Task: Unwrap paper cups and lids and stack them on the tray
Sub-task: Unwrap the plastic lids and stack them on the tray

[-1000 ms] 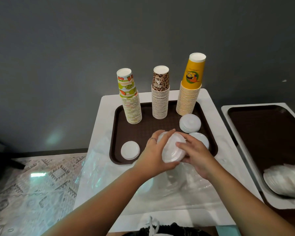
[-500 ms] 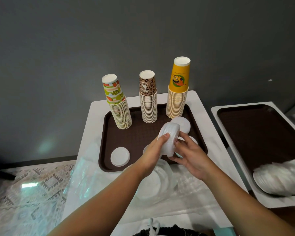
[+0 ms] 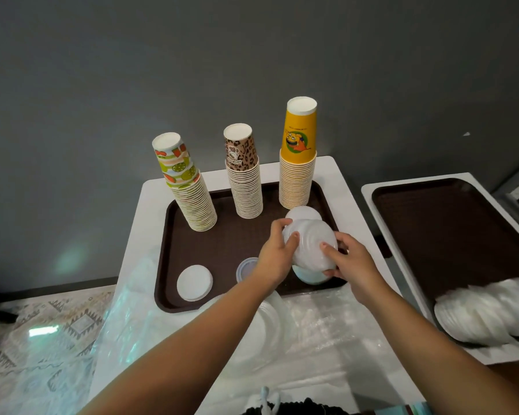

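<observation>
right now both hands hold a tilted bundle of white lids [image 3: 310,244] above the right side of the brown tray [image 3: 222,244], the left hand [image 3: 274,254] curled round its left edge and the right hand [image 3: 352,262] pinching its right edge. behind them three upside-down cup stacks stand along the tray's far side: the fruit-print stack [image 3: 189,187], the leopard-print stack [image 3: 244,175] and the yellow stack [image 3: 298,157]. single white lids [image 3: 194,283] lie on the tray's near part, and crumpled clear plastic wrap [image 3: 312,333] covers the white table [image 3: 331,172] just in front of the tray.
</observation>
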`<state>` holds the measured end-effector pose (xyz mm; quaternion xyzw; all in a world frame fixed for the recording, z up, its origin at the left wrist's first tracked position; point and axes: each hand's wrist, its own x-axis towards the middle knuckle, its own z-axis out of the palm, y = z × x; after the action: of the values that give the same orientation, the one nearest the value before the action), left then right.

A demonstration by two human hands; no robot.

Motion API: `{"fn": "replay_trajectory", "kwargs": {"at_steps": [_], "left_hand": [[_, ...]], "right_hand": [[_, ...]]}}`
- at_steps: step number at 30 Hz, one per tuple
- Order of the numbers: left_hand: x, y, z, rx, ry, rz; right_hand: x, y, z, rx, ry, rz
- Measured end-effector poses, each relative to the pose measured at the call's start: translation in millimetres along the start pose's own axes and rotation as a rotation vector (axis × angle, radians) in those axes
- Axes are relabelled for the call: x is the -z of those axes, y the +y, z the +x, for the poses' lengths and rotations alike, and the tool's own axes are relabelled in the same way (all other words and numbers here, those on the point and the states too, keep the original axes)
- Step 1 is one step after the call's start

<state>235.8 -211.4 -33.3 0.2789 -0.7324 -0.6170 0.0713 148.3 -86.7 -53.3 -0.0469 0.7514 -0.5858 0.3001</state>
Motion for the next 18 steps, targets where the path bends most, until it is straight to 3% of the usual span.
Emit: {"fn": "replay_trajectory", "kwargs": {"at_steps": [10, 18], "left_hand": [[-39.1, -12.1, 19.4, 0.134, -0.055, 0.164], [-52.8, -32.3, 17.3, 0.162, -0.090, 0.186]], "right_hand": [[18.6, 11.1, 30.6, 0.060, 0.022, -0.296], [21.3, 27.9, 37.0, 0.038, 0.017, -0.384]]}}
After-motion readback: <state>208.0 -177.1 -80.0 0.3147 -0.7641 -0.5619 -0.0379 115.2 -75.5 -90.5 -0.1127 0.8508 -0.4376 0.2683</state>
